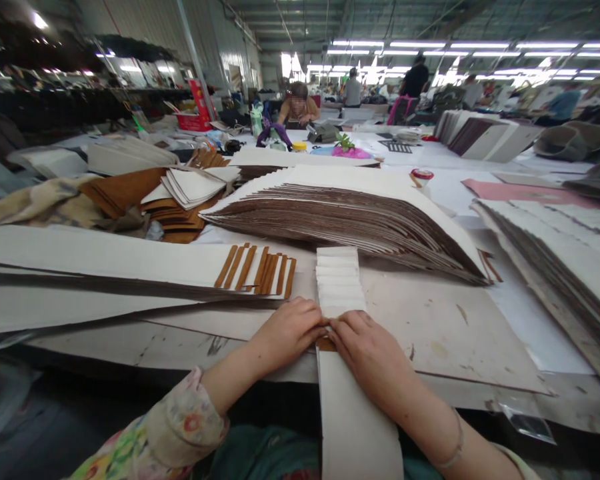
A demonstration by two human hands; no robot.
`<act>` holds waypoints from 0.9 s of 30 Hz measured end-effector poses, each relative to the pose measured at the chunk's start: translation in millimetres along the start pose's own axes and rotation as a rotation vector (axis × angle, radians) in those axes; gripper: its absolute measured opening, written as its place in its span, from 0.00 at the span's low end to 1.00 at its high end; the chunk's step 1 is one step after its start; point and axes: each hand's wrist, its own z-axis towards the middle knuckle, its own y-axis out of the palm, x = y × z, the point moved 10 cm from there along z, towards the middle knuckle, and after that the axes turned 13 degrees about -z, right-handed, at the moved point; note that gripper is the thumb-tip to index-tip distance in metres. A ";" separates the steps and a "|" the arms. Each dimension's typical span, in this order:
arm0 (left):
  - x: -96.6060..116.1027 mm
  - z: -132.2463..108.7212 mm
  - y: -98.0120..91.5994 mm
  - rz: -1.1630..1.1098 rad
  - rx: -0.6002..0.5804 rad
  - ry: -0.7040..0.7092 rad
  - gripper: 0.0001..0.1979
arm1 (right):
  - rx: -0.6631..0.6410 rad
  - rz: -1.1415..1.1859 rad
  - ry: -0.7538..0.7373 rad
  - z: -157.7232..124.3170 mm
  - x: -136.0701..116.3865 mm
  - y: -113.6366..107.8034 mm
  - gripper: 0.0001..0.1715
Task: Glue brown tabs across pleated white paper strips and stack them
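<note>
Both hands meet at the table's near edge over a long white strip [355,413], which runs from the tabletop down toward my lap. My left hand [291,332] has its fingers closed in a pinch at the strip's left edge. From the right, my right hand [373,353] pinches the same spot, its fingertips touching those of the left. Just below the fingertips a narrow brown band [326,345] crosses the strip. Beyond the hands lie overlapping white pieces [339,277], stepped one behind another. What exactly sits between the fingertips is hidden.
Long white panels [105,257] with several brown strips [265,270] on their end lie at left. A thick fanned stack [330,213] of white-topped, brown-edged pieces stands ahead. Another stack [570,267] is at right. A person [299,107] leans over the far table.
</note>
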 end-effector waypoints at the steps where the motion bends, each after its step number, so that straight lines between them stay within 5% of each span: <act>1: 2.2 -1.6 0.7 0.042 -0.017 0.017 0.09 | 0.004 -0.020 0.000 -0.3 -0.5 -0.6 0.08; 12: 0.6 -26.2 0.1 0.098 -0.040 0.006 0.16 | 0.011 0.025 0.097 -14.4 16.3 -4.9 0.11; 18: 10.7 3.4 -21.7 0.043 0.090 -0.024 0.11 | 0.040 0.100 0.155 -18.1 20.7 -1.9 0.12; 23: 19.9 30.9 -7.2 0.128 0.065 -0.014 0.13 | 0.066 0.176 0.213 -26.4 32.3 1.7 0.13; 27: 16.4 36.7 2.3 0.175 0.015 -0.043 0.15 | 0.108 0.141 0.353 -41.3 60.7 5.4 0.24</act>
